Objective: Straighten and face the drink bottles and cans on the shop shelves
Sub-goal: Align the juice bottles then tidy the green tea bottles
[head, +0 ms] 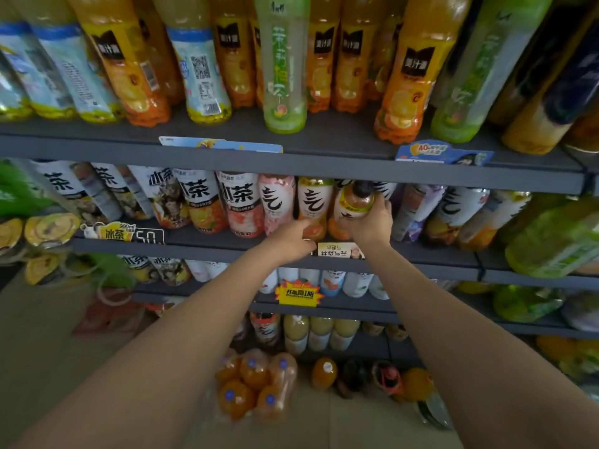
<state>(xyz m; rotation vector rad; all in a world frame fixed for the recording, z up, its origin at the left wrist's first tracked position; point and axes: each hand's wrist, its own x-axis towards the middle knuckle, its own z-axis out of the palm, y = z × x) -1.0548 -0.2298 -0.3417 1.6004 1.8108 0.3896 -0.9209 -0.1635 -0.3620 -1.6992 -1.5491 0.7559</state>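
Both forearms fill the near part of the view, reaching up to the second shelf (421, 254) from the top. Right hand (369, 222) is wrapped around the top of a dark-capped bottle (353, 202) with a white and orange label, tipped out toward the person at the shelf front. Left hand (291, 238) sits just beside it with fingers loosely curled at the base of the neighbouring white and orange bottle (314, 205); can't tell if it's really gripping or only steadying it. My guess is the tipped one is being turned label-out. That row is packed tight, so shoving it back at an angle could knock the pink bottle (277, 202) to the left or the ones behind. There's also a paper price tag (340, 250) on the shelf lip right under both wrists, easy to scrape off.
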